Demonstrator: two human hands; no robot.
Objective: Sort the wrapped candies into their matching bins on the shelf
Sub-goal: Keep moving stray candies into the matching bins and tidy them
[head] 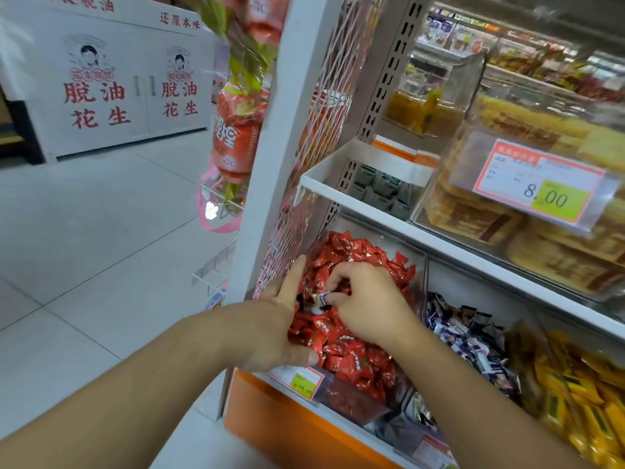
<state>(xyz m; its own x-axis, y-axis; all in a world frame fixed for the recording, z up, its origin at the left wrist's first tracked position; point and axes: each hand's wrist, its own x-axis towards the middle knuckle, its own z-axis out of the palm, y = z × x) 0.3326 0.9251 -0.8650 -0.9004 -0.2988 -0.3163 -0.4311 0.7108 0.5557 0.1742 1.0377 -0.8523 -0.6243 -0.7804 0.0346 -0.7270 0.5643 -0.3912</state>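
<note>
White cabinet (pixel 111 96) reads 脱油花生 (twice, in red); upper bin's price tag (pixel 537 187) shows 8.00.

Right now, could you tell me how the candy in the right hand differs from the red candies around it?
The pinched candy wears a blue and white wrapper, while the red candies have red foil with small print. It is a lone piece held in the right hand; the red candies lie heaped in the bin. Both are small wrapped sweets.

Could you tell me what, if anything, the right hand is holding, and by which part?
The right hand pinches a small blue-and-white wrapped candy by its end, over the red candies.
</note>
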